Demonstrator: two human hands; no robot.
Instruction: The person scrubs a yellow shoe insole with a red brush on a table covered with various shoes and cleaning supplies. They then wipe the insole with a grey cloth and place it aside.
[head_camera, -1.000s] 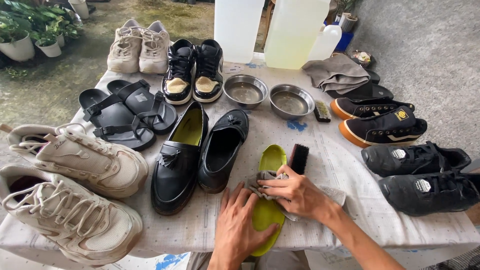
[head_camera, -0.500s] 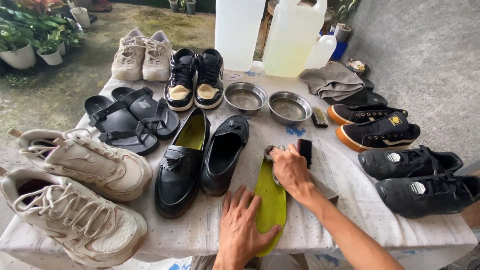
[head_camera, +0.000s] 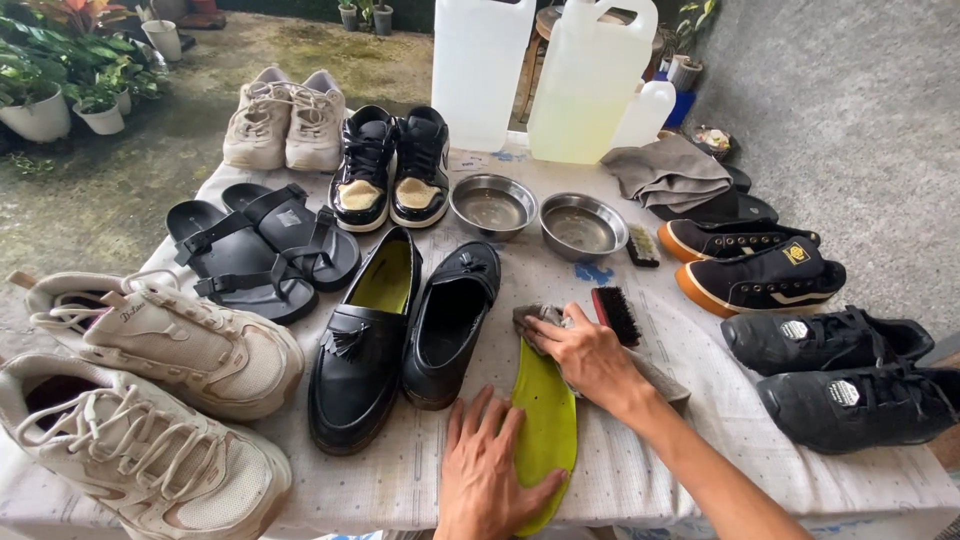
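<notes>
Lime-green insole (head_camera: 545, 420) flat on table, grey cloth (head_camera: 540, 318) bunched at its top end

Desk (head_camera: 700, 470) layout, near edge to far edge. At the near edge, centre, an insole (head_camera: 545, 420) lies lengthwise; the left hand (head_camera: 492, 475) rests on its near end, the right hand (head_camera: 585, 352) on its far end with a cloth (head_camera: 535, 318). A brush (head_camera: 616, 314) lies just right of the cloth. Left of the insole stands a pair of loafers (head_camera: 400, 330). Two chunky sneakers (head_camera: 150, 390) occupy the near left corner, with sandals (head_camera: 260, 245) behind them. Two bowls (head_camera: 540, 215) sit behind the loafers, centre. Two jugs (head_camera: 540, 75) stand at the far edge. Low sneakers (head_camera: 800, 320) line the right edge.
</notes>
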